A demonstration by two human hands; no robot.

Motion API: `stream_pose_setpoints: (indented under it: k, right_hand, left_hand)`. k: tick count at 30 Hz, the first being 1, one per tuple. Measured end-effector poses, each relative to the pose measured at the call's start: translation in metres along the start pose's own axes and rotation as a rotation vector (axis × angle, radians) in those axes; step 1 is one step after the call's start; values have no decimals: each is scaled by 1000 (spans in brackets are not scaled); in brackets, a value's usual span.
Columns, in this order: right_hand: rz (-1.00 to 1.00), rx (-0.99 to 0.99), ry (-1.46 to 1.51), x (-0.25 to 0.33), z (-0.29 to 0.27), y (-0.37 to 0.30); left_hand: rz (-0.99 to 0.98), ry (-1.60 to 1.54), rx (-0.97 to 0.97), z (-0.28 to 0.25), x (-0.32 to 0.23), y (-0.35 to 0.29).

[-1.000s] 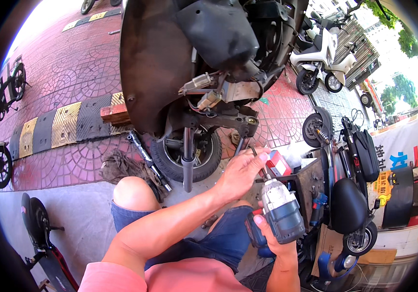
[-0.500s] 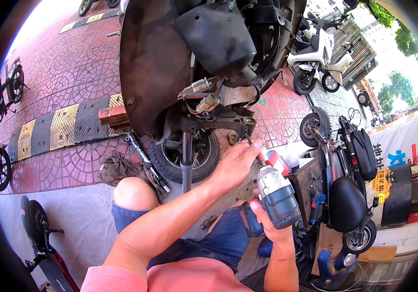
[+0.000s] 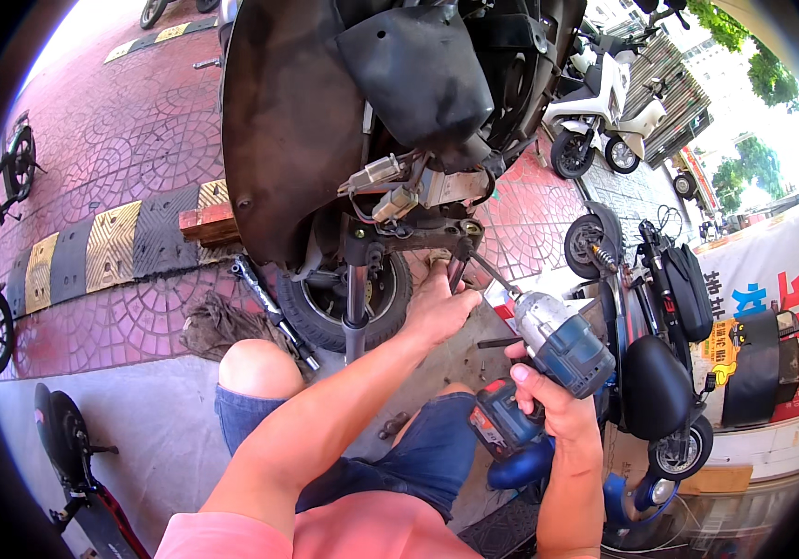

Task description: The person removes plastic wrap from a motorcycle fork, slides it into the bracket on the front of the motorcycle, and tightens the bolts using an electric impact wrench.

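Observation:
In my right hand (image 3: 548,401) is a grey and dark blue cordless impact driver (image 3: 562,340), held by its handle above the battery. Its long thin bit (image 3: 495,274) reaches up and left to the right end of the fork clamp (image 3: 427,236). My left hand (image 3: 439,306) is closed round the right fork tube (image 3: 456,273) just below that clamp, hiding the tube's lower part. The left fork tube (image 3: 356,303) stands in its clamp, apart from my hands. Wire connectors (image 3: 395,202) hang above the clamp, under the scooter's dark front cover (image 3: 418,74).
Behind the left fork tube lies a wheel (image 3: 399,298). Left of it are a metal shock absorber (image 3: 274,312), a dark rag (image 3: 223,326) and a reddish block (image 3: 209,224). A parked scooter (image 3: 656,373) stands close on my right. A folded kick scooter (image 3: 83,456) is at the lower left.
My left hand has gone from beside the driver's bit down to the right fork tube. The driver has shifted right and tilted, its bit now slanting to the clamp.

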State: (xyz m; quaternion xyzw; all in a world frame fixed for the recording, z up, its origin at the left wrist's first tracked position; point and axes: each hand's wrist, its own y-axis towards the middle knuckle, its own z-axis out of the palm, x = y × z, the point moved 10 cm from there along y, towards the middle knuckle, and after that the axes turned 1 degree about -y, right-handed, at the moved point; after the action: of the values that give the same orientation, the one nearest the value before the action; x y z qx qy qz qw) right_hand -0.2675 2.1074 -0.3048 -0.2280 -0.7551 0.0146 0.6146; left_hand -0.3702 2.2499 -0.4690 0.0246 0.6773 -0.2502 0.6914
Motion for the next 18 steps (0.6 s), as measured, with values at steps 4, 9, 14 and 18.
stream_pose_setpoints:
  k: [4,9,14,18]
  right_hand:
    - [-461,13,-604,49,14,-10]
    - [-588,110,-866,63,16,-2]
    - [-45,-20,-201,-3,2,-9]
    - [-67,-75,23,-1,31,-20]
  left_hand:
    - [37,43,-36,2,-1,0]
    - [58,87,-50,-1,-9,-4]
    - [67,121,-40,1,-9,-6]
    - [86,106,5,0,-14,-9]
